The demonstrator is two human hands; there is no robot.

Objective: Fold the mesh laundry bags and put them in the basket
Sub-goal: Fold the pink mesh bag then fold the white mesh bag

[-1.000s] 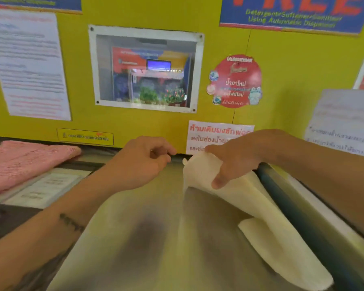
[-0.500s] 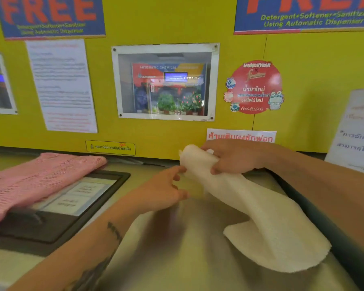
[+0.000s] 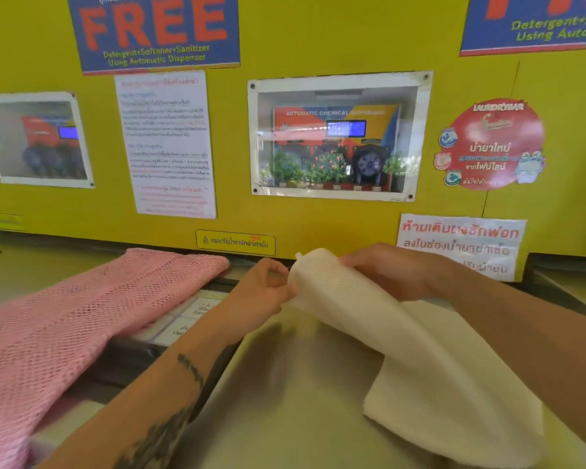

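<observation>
A cream mesh laundry bag (image 3: 416, 363) is lifted at its far end and drapes down to the right onto a steel machine top (image 3: 285, 411). My right hand (image 3: 389, 270) grips its raised top edge from above. At the bag's left corner my left hand (image 3: 259, 292) pinches the cloth with its fingertips. A pink mesh laundry bag (image 3: 82, 313) lies spread flat at the left, over a dark control panel (image 3: 170, 330). No basket is in view.
A yellow wall (image 3: 318, 218) with posters, stickers and a small window (image 3: 339, 137) rises directly behind the machine tops. A gap runs between the steel top and the panel under the pink bag.
My left hand has moved right and taken hold of the cream bag's left corner. The view has shifted left, so more of the pink bag shows.
</observation>
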